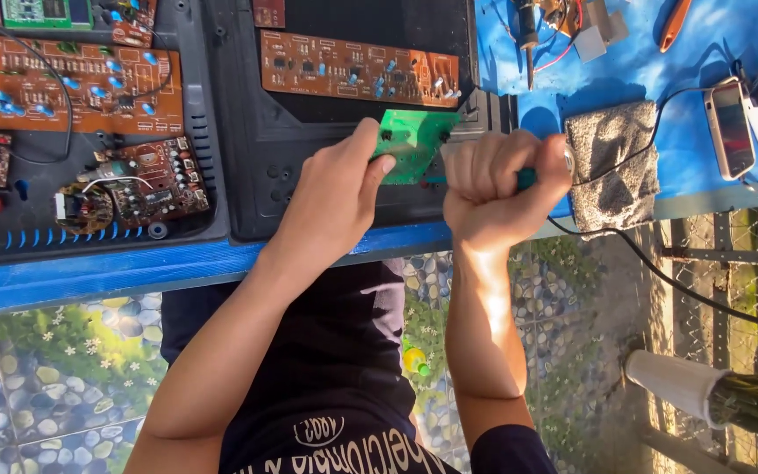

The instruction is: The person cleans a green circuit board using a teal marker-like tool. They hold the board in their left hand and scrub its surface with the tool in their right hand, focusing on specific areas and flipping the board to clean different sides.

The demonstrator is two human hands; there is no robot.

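Green circuit board (412, 145) pinched in left hand (335, 189), long axis seemingly toward right fist (493, 189).

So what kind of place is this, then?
Probably a small electronics repair bench, partly outdoors: brown circuit boards lie in open black casings, a soldering iron rests on the blue table, and sunlight falls across it.

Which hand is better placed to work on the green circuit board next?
Right, probably. The right hand is already fisted around a teal-handled tool right beside the green circuit board, while the left hand is busy pinching the board's edge.
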